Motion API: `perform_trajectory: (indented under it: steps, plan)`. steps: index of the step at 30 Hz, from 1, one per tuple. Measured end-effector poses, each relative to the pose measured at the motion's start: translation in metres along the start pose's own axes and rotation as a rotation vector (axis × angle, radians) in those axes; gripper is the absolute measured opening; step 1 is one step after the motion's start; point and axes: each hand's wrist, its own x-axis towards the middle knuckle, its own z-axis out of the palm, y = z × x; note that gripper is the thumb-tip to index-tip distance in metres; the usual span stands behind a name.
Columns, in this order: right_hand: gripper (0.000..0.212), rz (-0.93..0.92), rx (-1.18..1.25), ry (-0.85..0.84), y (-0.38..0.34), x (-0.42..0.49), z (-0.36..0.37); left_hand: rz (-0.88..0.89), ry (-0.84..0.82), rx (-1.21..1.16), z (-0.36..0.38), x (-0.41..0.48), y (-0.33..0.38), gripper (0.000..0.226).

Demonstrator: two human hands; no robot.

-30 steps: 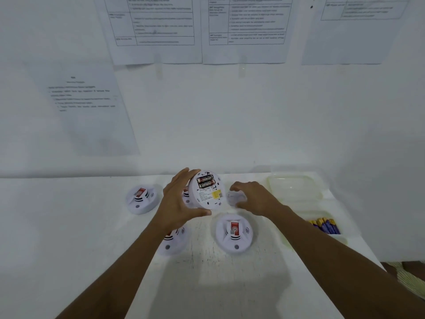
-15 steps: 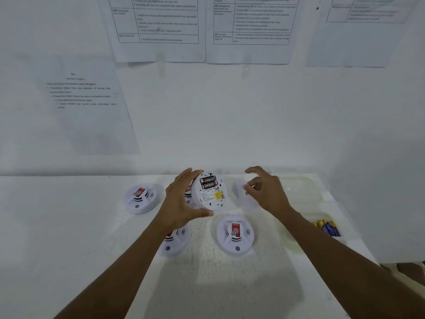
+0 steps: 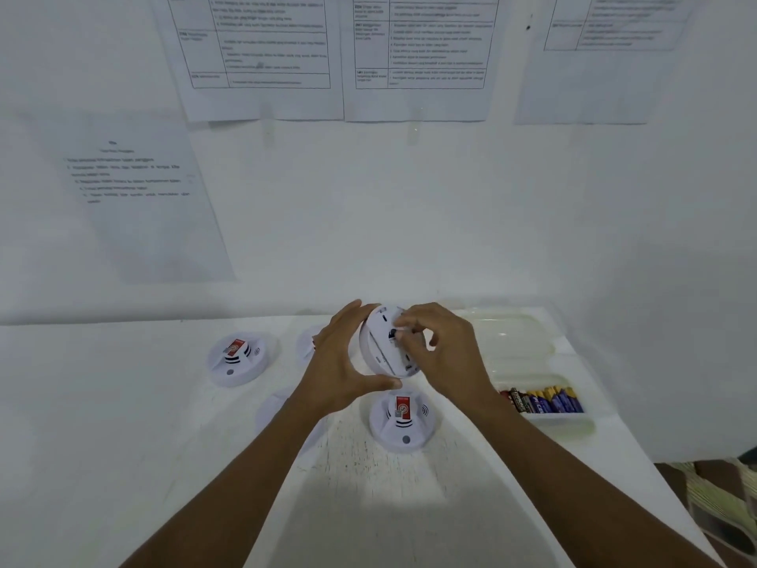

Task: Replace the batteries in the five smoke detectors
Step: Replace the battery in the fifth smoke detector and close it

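Observation:
My left hand (image 3: 344, 362) grips a white round smoke detector (image 3: 383, 358), lifted off the table and tilted with its back toward me. My right hand (image 3: 446, 354) pinches the white back cover (image 3: 399, 346) against that back, which hides the batteries. Three more detectors lie face up with red labels: one at the left (image 3: 237, 358), one in front (image 3: 403, 420), and one partly hidden behind my left hand (image 3: 305, 342). Another detector (image 3: 272, 407) lies under my left forearm. Loose batteries (image 3: 540, 399) fill a compartment of a clear tray (image 3: 573, 420) at the right.
A white table (image 3: 123, 424) stands against a white wall with printed sheets (image 3: 262, 55) taped above. A second clear tray compartment (image 3: 512, 334) behind the batteries holds nothing visible. The table's right edge (image 3: 655, 485) drops off beside striped fabric.
My right hand took the white cover from the table and brought it left onto the back of the held detector. The batteries in the back are now covered.

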Motion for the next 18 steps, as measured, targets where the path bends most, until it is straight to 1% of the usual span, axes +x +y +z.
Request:
perform_trajectory:
  steps: [5,6,11,18]
  plan:
    - [0.05,0.012,-0.104,-0.031,-0.008,-0.013,0.004,-0.042,0.042,-0.039,0.0,-0.005,0.001,0.084]
    - [0.053,0.02,-0.117,-0.044,-0.01,-0.014,0.004,-0.039,0.051,-0.026,0.0,-0.006,0.003,0.085]
    - [0.046,0.041,-0.071,-0.023,-0.012,-0.013,-0.004,-0.007,0.08,-0.004,-0.004,-0.01,0.008,0.087]
    - [0.05,-0.011,-0.066,-0.05,-0.011,-0.011,-0.004,-0.025,0.057,0.033,-0.006,-0.009,0.01,0.086]
